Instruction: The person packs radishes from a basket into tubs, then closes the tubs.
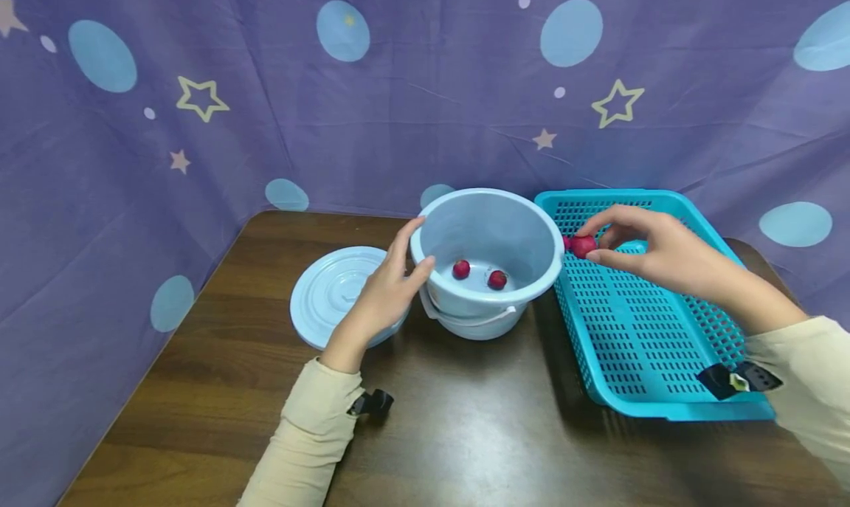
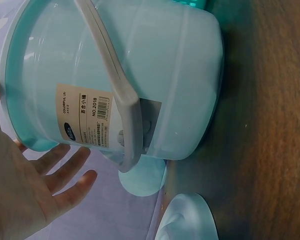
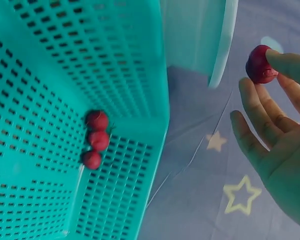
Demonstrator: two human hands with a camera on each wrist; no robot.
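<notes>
My left hand (image 1: pixel 385 293) touches the left rim of a pale blue bucket (image 1: pixel 471 315), its thumb at the near side of the rim and the other fingers spread along the outside. Two small red radishes (image 1: pixel 461 269) lie on the bucket's floor. Just right of the bucket's rim, my right hand (image 1: pixel 657 252) pinches a red radish (image 3: pixel 260 64) between thumb and fingertips, above the edge of a turquoise basket (image 1: pixel 598 389). A second reddish bit shows beside it in the head view; whether it is separate is unclear. Several radishes (image 3: pixel 98 140) lie in the basket, behind my right hand.
A round pale blue lid (image 1: pixel 325 293) lies on the brown wooden table (image 1: pixel 219 389) left of the bucket. The bucket's handle (image 1: pixel 471 319) hangs down its near side. A purple patterned cloth (image 1: pixel 425 108) hangs behind the table.
</notes>
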